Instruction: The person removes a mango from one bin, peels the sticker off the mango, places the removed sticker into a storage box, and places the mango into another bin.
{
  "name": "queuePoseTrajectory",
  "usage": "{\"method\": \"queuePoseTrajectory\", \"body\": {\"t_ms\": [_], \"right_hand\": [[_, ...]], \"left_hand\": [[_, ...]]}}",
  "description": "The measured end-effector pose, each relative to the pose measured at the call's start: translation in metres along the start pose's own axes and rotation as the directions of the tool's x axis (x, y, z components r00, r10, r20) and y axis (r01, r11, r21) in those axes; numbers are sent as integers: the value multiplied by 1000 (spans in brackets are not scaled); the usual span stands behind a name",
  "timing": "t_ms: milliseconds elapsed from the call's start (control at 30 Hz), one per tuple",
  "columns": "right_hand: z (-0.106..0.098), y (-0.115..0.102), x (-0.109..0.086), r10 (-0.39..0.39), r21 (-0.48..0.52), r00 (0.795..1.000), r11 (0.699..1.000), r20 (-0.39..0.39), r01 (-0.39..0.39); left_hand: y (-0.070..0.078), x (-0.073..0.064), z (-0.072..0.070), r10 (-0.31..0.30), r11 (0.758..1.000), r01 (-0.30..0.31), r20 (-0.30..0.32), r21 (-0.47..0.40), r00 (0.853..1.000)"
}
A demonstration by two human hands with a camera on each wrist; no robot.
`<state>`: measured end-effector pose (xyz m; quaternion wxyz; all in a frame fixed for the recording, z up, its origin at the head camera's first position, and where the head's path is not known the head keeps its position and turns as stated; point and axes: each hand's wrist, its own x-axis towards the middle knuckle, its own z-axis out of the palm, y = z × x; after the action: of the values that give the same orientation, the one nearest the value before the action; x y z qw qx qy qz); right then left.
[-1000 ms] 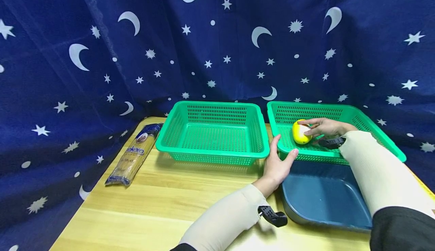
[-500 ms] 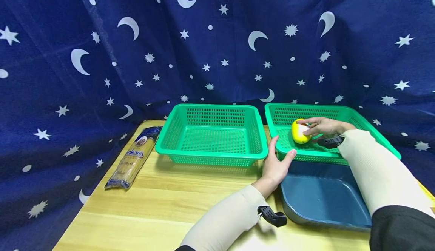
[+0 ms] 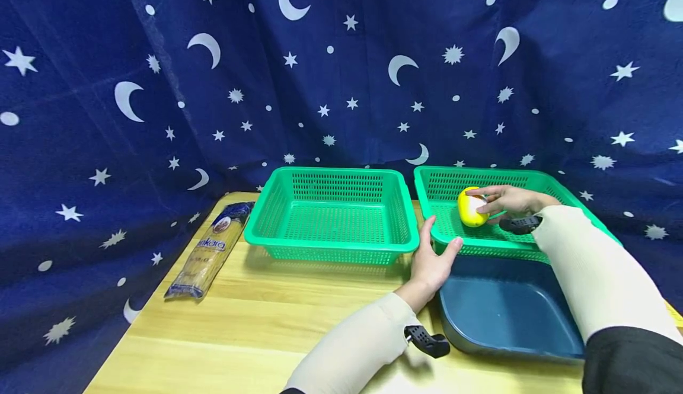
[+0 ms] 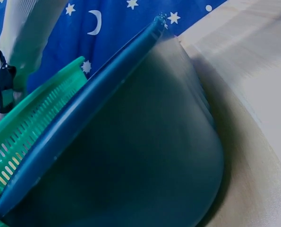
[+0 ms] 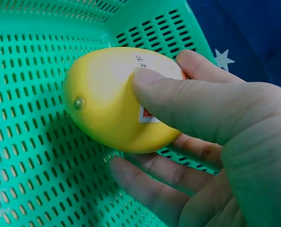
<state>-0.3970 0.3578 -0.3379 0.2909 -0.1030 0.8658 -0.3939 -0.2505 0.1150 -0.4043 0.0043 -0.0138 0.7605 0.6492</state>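
Note:
A smooth, oval yellow mango-like fruit with a pale label sits over the floor of the right green basket. My right hand holds it, the thumb across its upper side and fingers round the far side. In the right wrist view, the fruit shows a small stem nub, and its label is partly hidden by the thumb. At that basket's front left corner rests my left hand, thumb and fingers spread fairly straight along the corner. The left wrist view does not show this hand.
A second green basket stands to the left. In front of the right basket lies a dark blue basin, its side filling the left wrist view. A pasta packet lies on the wooden table's left edge. Behind hangs a starry blue curtain.
The head view has shifted slightly, so the baskets appear a little lower and further left. Both hands keep their places, the right one still holding the yellow fruit.

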Motion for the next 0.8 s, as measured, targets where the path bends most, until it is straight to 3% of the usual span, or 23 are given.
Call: {"method": "queuePoseTrajectory", "body": {"t_ms": [467, 800], "right_hand": [[-3, -2, -17, -6, 37, 1000, 999, -11, 7], [0, -18, -33, -33, 25, 998, 999, -55, 35]], "left_hand": [[-2, -1, 2, 16, 1000, -16, -3, -1, 1000], [-2, -1, 0, 17, 1000, -17, 4, 14, 1000]]}}
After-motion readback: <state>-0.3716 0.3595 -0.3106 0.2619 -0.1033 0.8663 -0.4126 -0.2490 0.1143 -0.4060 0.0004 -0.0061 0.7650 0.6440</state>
